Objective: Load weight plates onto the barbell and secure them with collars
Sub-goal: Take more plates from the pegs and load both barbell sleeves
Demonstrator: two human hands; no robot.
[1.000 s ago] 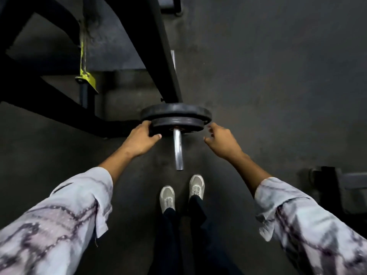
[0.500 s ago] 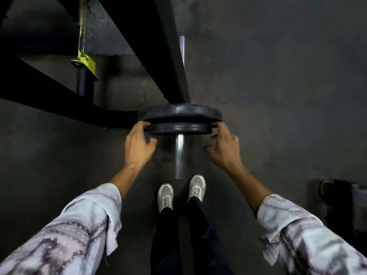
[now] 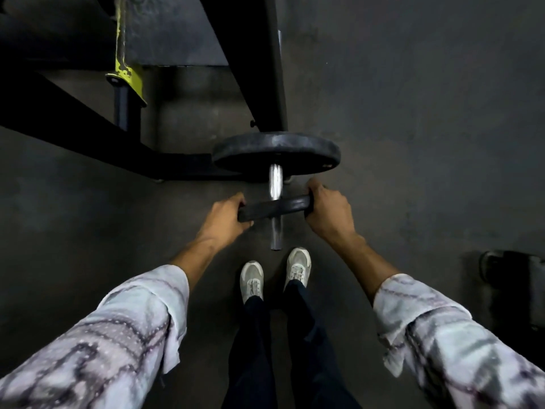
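Note:
The shiny barbell sleeve (image 3: 276, 184) points toward me at the centre of the head view. A large black weight plate (image 3: 277, 153) sits far in on the sleeve. A smaller black plate (image 3: 274, 207) is threaded on the sleeve midway along, apart from the large one and slightly tilted. My left hand (image 3: 225, 218) grips its left edge and my right hand (image 3: 328, 211) grips its right edge. The bare sleeve end (image 3: 276, 242) sticks out below the small plate. No collar is visible.
A black rack upright (image 3: 256, 69) and a black floor beam (image 3: 73, 119) with a yellow-capped post (image 3: 126, 75) stand to the left and behind. My feet (image 3: 274, 273) are just under the sleeve end. A dark object (image 3: 513, 278) lies at right on the grey floor.
Both hands have closed on the small plate and slid it along the sleeve toward me, away from the large plate it was pressed against.

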